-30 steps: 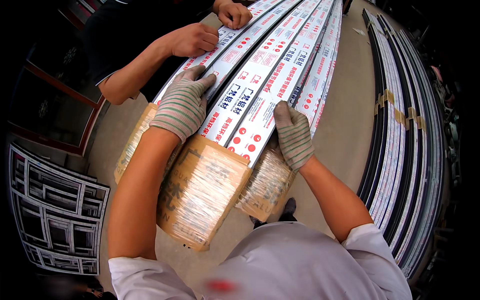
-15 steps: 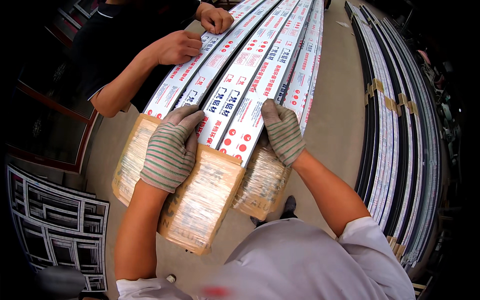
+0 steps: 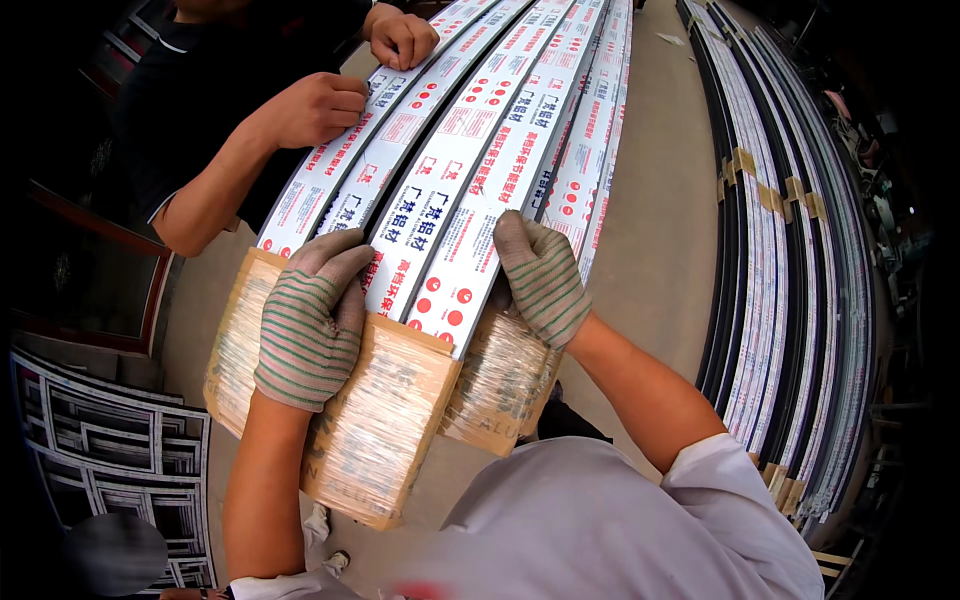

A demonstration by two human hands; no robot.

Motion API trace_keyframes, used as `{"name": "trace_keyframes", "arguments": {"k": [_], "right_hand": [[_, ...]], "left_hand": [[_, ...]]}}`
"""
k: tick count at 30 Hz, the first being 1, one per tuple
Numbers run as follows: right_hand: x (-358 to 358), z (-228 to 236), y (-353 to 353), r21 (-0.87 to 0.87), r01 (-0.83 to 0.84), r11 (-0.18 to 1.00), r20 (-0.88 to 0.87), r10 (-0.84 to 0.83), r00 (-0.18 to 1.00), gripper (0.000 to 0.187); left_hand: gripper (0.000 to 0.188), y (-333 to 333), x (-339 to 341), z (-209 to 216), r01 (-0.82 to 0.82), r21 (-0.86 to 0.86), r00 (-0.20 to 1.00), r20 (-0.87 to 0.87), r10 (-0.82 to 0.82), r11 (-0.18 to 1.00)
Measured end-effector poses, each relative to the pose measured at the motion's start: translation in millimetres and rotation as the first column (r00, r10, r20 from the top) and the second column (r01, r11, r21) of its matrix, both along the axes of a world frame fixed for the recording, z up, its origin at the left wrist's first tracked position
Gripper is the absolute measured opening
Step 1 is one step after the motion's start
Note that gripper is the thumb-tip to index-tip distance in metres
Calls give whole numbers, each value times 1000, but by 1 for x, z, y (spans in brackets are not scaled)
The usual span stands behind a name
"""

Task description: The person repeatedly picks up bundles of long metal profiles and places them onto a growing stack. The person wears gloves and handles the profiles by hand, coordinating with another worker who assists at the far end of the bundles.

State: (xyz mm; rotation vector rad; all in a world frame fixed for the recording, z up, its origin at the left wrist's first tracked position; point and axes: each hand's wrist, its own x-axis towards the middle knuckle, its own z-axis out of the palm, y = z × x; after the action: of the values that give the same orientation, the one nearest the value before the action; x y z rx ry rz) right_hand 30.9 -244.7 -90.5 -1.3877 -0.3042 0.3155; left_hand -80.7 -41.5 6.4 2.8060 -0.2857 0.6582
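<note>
Long white film-wrapped metal profiles (image 3: 455, 215) with red and blue print stretch away from me, their near ends wrapped in brown paper and clear film (image 3: 380, 415). My left hand (image 3: 312, 325), in a striped grey-green glove, is closed over a profile beside a dark gap, its fingertips partly hidden there. My right hand (image 3: 545, 280), gloved alike, grips the right edge of the profiles, thumb on top and fingers hidden underneath. Another wrapped end (image 3: 500, 385) sits lower, below my right hand.
At the left, a person in a dark shirt rests bare hands (image 3: 310, 110) on the profiles. More long profiles (image 3: 770, 260) are stacked on the floor at the right. Several metal frames (image 3: 120, 460) lie at the lower left. A dark red-edged frame (image 3: 110, 335) stands behind the person.
The profiles, both my hands and the other person's hands have shifted left and slightly down in view. My grip looks the same. A shoe and part of a hand now show at the lower left.
</note>
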Motion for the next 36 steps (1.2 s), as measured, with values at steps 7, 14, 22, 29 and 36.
{"name": "trace_keyframes", "arguments": {"k": [7, 14, 22, 29, 36], "right_hand": [[5, 10, -10, -1, -166, 986, -108, 164, 981, 38], [24, 11, -32, -158, -313, 936, -7, 316, 949, 35], [85, 38, -52, -87, 139, 987, 839, -3, 544, 7], [135, 28, -22, -113, 119, 986, 974, 86, 207, 22], [129, 33, -30, -297, 58, 953, 946, 285, 151, 35]], "left_hand": [[30, -3, 5, 2, -22, -3, 1000, -11, 22, 1000], [27, -8, 12, 3, -65, 13, 998, -14, 65, 998], [26, -9, 13, 4, -119, 34, 993, -7, 120, 992], [26, -7, 15, 2, -124, 22, 992, 18, 124, 992], [30, -6, 9, 5, -145, 30, 989, 30, 144, 989]]}}
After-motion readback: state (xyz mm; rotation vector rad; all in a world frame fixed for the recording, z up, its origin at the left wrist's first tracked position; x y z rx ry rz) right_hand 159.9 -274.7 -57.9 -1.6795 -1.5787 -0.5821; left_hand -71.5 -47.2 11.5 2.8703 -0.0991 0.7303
